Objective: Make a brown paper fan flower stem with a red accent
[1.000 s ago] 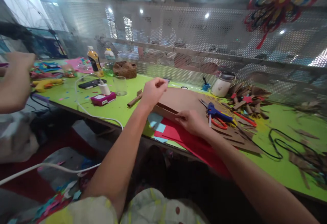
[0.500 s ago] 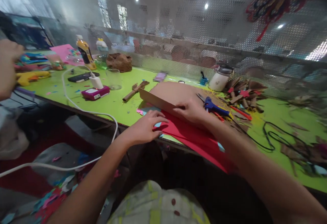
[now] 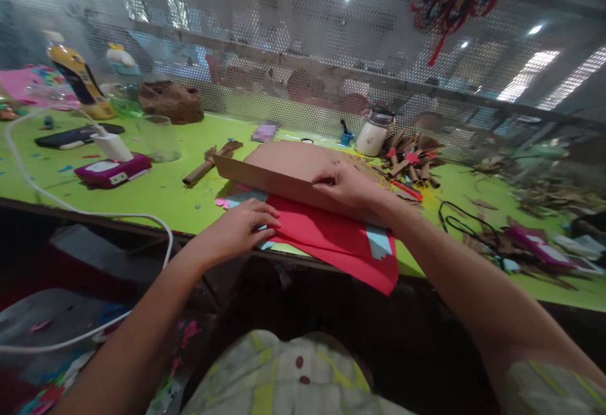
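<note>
A large brown sheet (image 3: 279, 178) with a raised front edge lies over red paper (image 3: 331, 238) on the green table. My right hand (image 3: 343, 184) pinches that edge near its middle, thumb and fingers closed on it. To the left, my left hand (image 3: 246, 222) rests with fingers spread on the red paper's left end and the light blue pieces beside it. Another light blue piece (image 3: 379, 242) lies on the red paper's right part. The red paper's front corner hangs past the table edge.
A purple power strip (image 3: 113, 172) with a white charger and cable, a clear cup (image 3: 161, 139) and a brown paper roll (image 3: 211, 162) are on the left. Behind stand bottles and a white jar (image 3: 374, 132). Brown scraps and a black cord (image 3: 454, 219) lie on the right.
The view has turned right, so things appear further left. The brown sheet now covers the blue-handled tool. More of the red paper's right end shows. The other person's arm is out of view.
</note>
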`<state>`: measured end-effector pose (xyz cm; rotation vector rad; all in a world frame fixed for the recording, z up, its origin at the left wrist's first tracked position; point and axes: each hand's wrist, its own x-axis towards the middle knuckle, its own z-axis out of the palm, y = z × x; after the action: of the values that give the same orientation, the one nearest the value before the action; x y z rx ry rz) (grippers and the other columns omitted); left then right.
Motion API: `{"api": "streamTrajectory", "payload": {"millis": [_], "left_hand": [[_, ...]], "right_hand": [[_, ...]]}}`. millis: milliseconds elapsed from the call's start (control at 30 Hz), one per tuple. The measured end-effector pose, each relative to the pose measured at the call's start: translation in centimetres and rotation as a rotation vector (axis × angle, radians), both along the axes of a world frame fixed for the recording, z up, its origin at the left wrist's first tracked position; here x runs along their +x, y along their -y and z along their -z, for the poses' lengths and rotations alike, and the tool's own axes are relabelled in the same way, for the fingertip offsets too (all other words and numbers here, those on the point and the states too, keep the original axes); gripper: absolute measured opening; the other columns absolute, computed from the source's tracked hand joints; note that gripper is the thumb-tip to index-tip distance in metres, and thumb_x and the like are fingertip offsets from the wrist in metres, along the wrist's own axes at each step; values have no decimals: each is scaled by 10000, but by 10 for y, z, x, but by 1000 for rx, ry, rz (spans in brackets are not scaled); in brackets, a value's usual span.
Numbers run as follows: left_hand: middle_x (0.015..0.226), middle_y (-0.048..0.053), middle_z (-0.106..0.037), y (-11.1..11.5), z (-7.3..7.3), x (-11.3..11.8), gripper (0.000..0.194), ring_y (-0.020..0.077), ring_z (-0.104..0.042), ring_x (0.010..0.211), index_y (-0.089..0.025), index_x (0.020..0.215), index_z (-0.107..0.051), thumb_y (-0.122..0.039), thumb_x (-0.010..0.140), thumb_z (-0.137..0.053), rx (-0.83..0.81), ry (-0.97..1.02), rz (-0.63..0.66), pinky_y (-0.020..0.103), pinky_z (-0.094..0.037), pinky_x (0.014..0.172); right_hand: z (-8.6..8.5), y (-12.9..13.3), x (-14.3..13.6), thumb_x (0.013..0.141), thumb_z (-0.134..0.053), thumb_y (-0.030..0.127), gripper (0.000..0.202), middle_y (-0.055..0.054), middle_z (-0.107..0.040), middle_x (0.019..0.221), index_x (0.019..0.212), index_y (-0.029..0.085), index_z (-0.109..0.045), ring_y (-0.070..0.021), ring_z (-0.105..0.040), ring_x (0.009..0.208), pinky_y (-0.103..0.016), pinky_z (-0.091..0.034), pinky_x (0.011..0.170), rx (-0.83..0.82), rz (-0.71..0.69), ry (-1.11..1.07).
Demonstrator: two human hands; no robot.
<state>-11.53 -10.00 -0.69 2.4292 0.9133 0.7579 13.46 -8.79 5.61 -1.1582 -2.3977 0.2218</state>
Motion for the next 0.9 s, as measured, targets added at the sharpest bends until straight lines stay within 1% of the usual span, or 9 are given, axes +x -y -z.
{"api": "streamTrajectory", "payload": {"millis": [200, 333, 467, 567, 633, 700, 800, 867, 900], "left_hand": [[838, 49, -672, -3, -1, 1, 134, 187, -589, 796, -251, 785, -705, -243, 701, -602, 12, 74, -72, 276, -421, 782], [789, 38, -680, -8, -8, 2, 151, 173, -606, 731, -211, 786, -697, -262, 727, -567, 117, 97, -153, 262, -440, 720], [836, 60, -679, -20, -16, 6, 233, 174, -606, 773, -161, 865, -683, -256, 768, -493, 228, 25, -189, 270, -445, 722], [843, 58, -676, -26, -21, 13, 244, 160, -605, 770, -153, 880, -674, -253, 787, -471, 273, 52, -192, 258, -445, 717], [848, 57, -669, -25, -21, 18, 239, 152, -601, 780, -154, 885, -665, -258, 802, -466, 294, 107, -188, 255, -442, 732], [874, 56, -656, -22, -20, 19, 230, 149, -591, 799, -157, 904, -644, -274, 812, -470, 318, 182, -246, 263, -439, 751], [888, 59, -620, -11, -15, 13, 246, 160, -564, 784, -154, 925, -601, -340, 788, -519, 353, 241, -481, 290, -441, 726], [833, 55, -591, -3, -11, 9, 278, 171, -540, 752, -154, 875, -596, -403, 764, -544, 341, 143, -558, 306, -436, 697], [827, 55, -581, 1, -10, 7, 284, 176, -534, 766, -158, 844, -601, -423, 761, -543, 318, 59, -498, 313, -432, 708]], "right_hand": [[4, 2, 3, 756, -490, 154, 231, -41, -700, 818, 860, 150, -696, -139, -598, 711, -239, -432, 679, 15, 4, 24], [7, 6, 7, 770, -505, 201, 229, -48, -700, 779, 886, 140, -693, -134, -598, 661, -233, -435, 644, -34, 26, 39], [-8, 22, 12, 817, -472, 303, 285, -46, -694, 871, 954, 156, -673, -140, -607, 736, -230, -434, 671, -148, -17, 9], [-18, 37, 11, 783, -517, 427, 392, -53, -678, 950, 1071, 181, -618, -164, -610, 778, -241, -433, 658, -213, 8, 74], [-14, 42, 8, 727, -589, 438, 455, -72, -663, 1003, 1112, 196, -586, -195, -604, 833, -251, -419, 666, -166, 73, 202], [-3, 44, 4, 752, -570, 377, 338, -100, -681, 909, 1017, 175, -625, -216, -608, 817, -260, -390, 652, -53, 240, 335], [16, 42, -1, 827, -455, 307, 249, -107, -683, 753, 805, 163, -657, -207, -617, 725, -262, -351, 601, 46, 445, 401], [24, 42, -2, 838, -435, 299, 257, -96, -684, 740, 769, 175, -649, -197, -617, 713, -256, -341, 596, 80, 481, 373], [27, 42, -2, 836, -438, 298, 250, -90, -685, 741, 766, 179, -646, -193, -617, 714, -253, -338, 599, 95, 488, 355]]}}
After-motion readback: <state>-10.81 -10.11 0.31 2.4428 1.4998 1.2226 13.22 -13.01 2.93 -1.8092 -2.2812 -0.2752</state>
